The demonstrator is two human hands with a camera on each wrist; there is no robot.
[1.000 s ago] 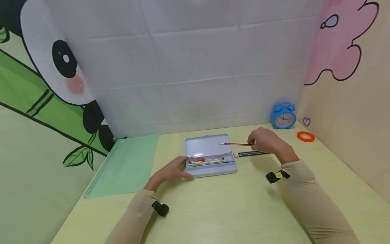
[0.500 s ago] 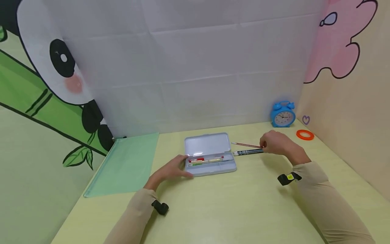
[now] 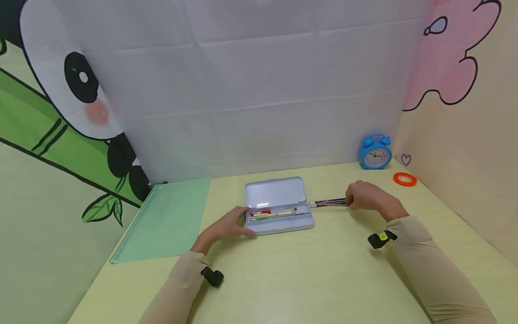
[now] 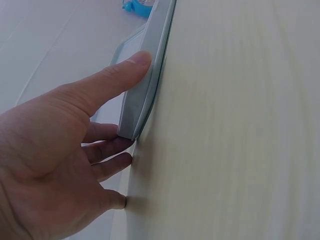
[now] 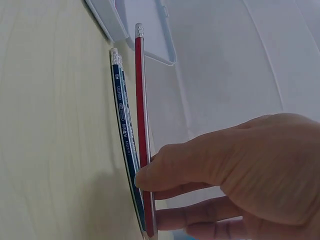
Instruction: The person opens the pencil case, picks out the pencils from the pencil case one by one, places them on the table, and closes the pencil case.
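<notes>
An open light-grey pencil case (image 3: 276,191) lies on the table in the head view, with several slim red, yellowish and green writing tools (image 3: 274,214) in its back compartment. My left hand (image 3: 227,223) holds the case's left end, the thumb on its front side and the fingers behind, as the left wrist view shows. Right of the case, my right hand (image 3: 369,196) pinches a red pencil (image 5: 141,95) with a silver eraser end between thumb and fingers. Directly beside that pencil, dark blue pencils (image 5: 121,97) lie on the table, eraser ends towards the case.
A blue alarm clock (image 3: 375,152) stands at the back right, an orange ring (image 3: 404,179) in front of it. A translucent green mat (image 3: 166,220) covers the table's left part. A white cloth backdrop (image 3: 259,90) rises behind the table (image 3: 291,279).
My right hand has moved right and lowered the red pencil from above the case lid down to the dark pencils. The left hand has stayed on the case.
</notes>
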